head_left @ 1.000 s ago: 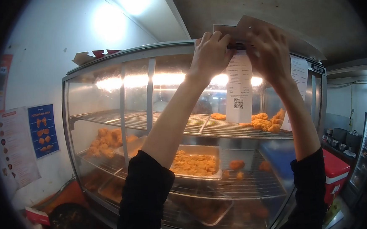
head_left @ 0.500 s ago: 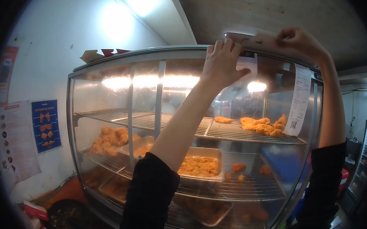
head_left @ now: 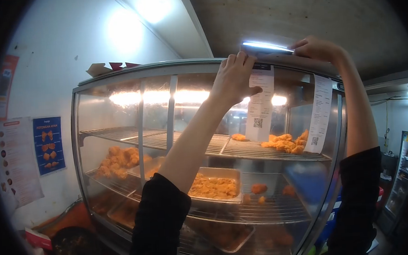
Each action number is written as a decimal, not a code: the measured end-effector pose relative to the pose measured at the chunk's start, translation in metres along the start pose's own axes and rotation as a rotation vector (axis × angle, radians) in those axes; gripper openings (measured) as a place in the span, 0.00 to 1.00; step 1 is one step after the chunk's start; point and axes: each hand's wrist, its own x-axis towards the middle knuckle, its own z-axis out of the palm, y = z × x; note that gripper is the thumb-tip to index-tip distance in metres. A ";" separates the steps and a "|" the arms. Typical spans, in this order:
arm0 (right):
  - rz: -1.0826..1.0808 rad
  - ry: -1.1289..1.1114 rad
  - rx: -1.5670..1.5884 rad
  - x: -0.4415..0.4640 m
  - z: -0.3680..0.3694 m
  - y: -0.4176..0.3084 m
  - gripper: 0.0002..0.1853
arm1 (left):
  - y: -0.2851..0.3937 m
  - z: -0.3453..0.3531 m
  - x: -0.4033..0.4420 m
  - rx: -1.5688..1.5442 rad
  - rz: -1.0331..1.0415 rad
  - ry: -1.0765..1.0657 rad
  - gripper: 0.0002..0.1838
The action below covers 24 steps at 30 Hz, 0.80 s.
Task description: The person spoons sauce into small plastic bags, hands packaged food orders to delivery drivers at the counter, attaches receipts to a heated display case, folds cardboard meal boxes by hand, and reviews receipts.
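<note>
My left hand [head_left: 233, 81] reaches up to the top front edge of a glass display cabinet [head_left: 116, 72]. Its fingers lie on that edge, with the thumb spread out in front of a long printed receipt [head_left: 262, 107] that hangs down the glass. My right hand [head_left: 317, 48] is closed at the right end of a thin flat panel [head_left: 267, 47] above the cabinet's top. The panel is dark with a bright glare along it; its kind cannot be made out. Below the right hand hangs a second receipt [head_left: 318, 113].
Fried chicken [head_left: 284, 142] lies on the cabinet's wire racks, more in a metal tray [head_left: 238, 174]. Folded paper pieces [head_left: 98, 70] stand on top at left. Posters [head_left: 49, 145] hang on the left wall, above a dark round pan [head_left: 76, 247]. A glass-door fridge [head_left: 405, 171] stands far right.
The receipt by my left hand now hangs fully down, where only its upper part showed before. The flat panel has tilted and catches bright light. My right hand has shifted slightly left.
</note>
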 end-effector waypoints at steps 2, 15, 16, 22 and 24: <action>0.001 0.086 -0.047 0.005 0.008 0.000 0.16 | 0.000 -0.002 0.000 -0.033 -0.008 0.002 0.34; -0.106 0.257 0.164 -0.002 0.008 0.022 0.20 | 0.006 -0.013 0.025 -0.228 0.068 0.300 0.20; -0.107 0.257 0.163 -0.004 0.006 0.023 0.20 | 0.006 -0.013 0.023 -0.173 0.116 0.281 0.16; -0.060 0.299 0.252 -0.018 0.012 0.022 0.16 | 0.014 -0.011 0.019 -0.111 0.147 0.449 0.11; -0.127 0.358 0.173 -0.033 0.026 0.019 0.14 | 0.015 -0.011 0.017 -0.120 0.145 0.465 0.10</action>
